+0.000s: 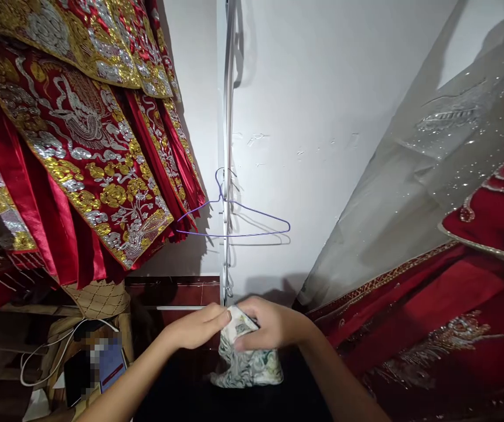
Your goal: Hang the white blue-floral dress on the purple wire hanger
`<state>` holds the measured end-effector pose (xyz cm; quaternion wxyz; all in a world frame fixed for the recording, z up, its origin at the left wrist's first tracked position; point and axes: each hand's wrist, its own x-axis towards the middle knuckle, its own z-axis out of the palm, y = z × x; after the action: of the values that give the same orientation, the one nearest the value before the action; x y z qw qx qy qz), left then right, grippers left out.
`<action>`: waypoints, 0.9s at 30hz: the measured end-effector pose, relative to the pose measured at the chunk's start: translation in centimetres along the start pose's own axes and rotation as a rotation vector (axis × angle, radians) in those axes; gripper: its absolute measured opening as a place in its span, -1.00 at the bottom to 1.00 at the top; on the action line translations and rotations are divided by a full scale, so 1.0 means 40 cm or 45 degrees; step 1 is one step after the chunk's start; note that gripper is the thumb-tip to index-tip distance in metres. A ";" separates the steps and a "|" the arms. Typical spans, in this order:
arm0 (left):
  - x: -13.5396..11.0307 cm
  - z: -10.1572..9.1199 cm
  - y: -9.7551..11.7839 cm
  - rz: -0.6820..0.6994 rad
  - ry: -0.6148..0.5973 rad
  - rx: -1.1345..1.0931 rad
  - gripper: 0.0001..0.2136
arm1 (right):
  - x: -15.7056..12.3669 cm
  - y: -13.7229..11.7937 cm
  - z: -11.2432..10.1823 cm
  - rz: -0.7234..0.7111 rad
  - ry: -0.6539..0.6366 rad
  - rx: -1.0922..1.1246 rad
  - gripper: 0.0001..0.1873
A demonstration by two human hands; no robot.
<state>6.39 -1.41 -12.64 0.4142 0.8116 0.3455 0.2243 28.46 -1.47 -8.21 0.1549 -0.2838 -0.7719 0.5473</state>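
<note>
A white cloth with a green-grey leafy pattern (249, 370) hangs bunched in front of my body; its exact kind I cannot make out. At its upper left corner, my left hand (199, 326) pinches the edge between thumb and fingers. My right hand (268, 328) grips the upper right side, the thumb lying across the front and the fingers partly hidden behind. Beyond both hands, a thin purple clothes hanger (256, 235) hangs bare by its hook in front of the wall.
Red embroidered garments (102, 158) hang at the left. A sheer sparkling white fabric (388, 193) and red beaded garments (432, 328) fill the right. A vertical metal rail (228, 117) runs along the white wall. Lower left, a phone (77, 378) and white cable (24, 366) rest on a wooden seat.
</note>
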 end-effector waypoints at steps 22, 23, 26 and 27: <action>-0.086 -0.239 -0.127 -0.378 0.340 0.666 -0.88 | 0.157 0.133 -0.218 0.084 1.160 -0.701 -0.88; -0.067 -0.264 -0.125 -0.315 0.419 0.722 -0.88 | 0.150 0.124 -0.220 0.068 1.147 -0.701 -0.87; 0.001 -0.316 -0.112 -0.244 0.651 0.787 -0.83 | 0.144 0.105 -0.218 0.000 1.100 -0.634 -0.84; 0.019 -0.325 -0.112 -0.280 0.697 0.792 -0.80 | 0.143 0.102 -0.215 -0.011 1.093 -0.614 -0.84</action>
<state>-3.23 7.77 -9.04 0.0642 0.7667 0.5784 0.2711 29.74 9.50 -9.40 0.3913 -0.5082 -0.7442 0.1861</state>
